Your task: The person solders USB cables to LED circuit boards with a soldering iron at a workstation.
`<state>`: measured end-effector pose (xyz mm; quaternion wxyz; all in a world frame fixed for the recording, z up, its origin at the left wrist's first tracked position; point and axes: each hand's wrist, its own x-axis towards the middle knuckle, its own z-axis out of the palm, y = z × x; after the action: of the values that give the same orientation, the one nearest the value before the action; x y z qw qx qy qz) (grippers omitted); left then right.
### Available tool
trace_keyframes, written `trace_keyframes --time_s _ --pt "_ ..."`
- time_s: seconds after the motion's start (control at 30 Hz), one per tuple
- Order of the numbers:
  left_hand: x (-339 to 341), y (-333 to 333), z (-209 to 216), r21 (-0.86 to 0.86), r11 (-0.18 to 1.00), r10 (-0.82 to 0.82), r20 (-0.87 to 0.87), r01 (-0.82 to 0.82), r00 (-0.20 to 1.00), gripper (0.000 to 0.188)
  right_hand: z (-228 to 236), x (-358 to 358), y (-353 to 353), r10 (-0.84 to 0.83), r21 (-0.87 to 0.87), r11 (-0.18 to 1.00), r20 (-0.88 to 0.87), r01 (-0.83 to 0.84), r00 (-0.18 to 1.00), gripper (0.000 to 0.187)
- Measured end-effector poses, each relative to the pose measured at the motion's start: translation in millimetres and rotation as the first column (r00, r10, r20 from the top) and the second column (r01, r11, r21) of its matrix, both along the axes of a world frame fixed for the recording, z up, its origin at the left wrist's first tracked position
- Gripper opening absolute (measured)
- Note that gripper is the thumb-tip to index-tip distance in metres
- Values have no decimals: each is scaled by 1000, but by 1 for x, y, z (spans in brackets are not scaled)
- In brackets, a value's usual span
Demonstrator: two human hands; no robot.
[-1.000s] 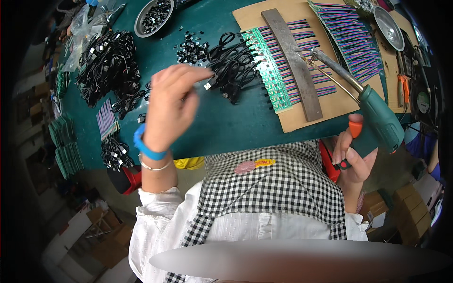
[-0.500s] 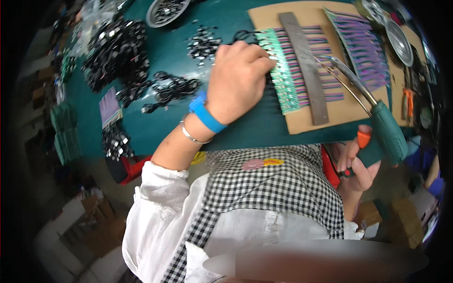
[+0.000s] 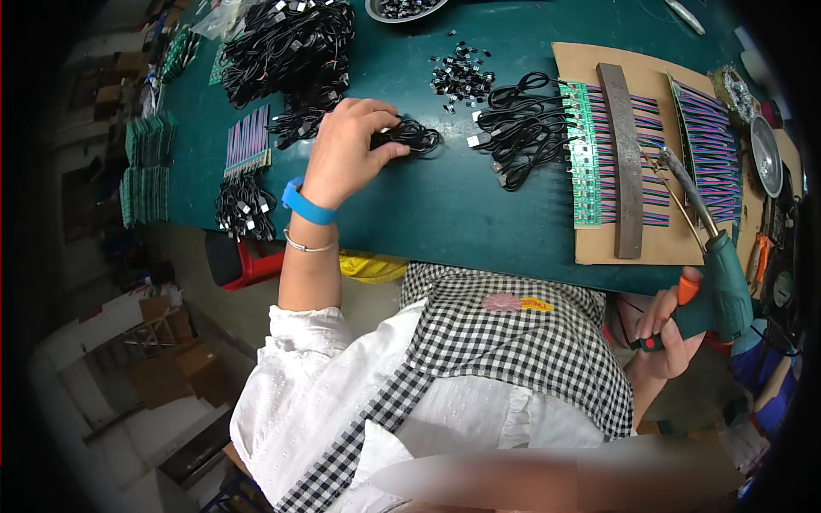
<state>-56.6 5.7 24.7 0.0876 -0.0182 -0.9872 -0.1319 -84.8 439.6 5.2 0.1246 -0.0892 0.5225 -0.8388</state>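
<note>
My left hand, with a blue band on its wrist, is over the table left of the middle. Its thumb and fingers close round a coiled black USB cable. In my right hand, past the table's near edge, is a green soldering gun with an orange part at its grip. Its metal tip reaches over a row of green circuit boards with thin coloured wires. A flat grey metal bar lies across those wires on a brown board. Several black cables lie against the circuit boards' left edge.
A big heap of black cables lies far left, beside small black parts. A metal bowl stands at the back. Wired boards and a metal dish are at the right. A bundle with purple wires lies left.
My left hand has moved left from the circuit boards to the coiled cable and taken hold of it. The view has shifted. My right hand still holds the soldering gun.
</note>
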Motion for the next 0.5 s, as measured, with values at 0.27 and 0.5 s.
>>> trace_keyframes --time_s 0.27,0.5 --pt "10 15 16 364 893 338 -151 -265 929 17 3 -1 -3 -6 5 1000 -6 6 1000 64" --pt "-2 96 32 774 614 48 161 -156 986 17 8 -8 -24 -55 124 991 13 53 998 63"
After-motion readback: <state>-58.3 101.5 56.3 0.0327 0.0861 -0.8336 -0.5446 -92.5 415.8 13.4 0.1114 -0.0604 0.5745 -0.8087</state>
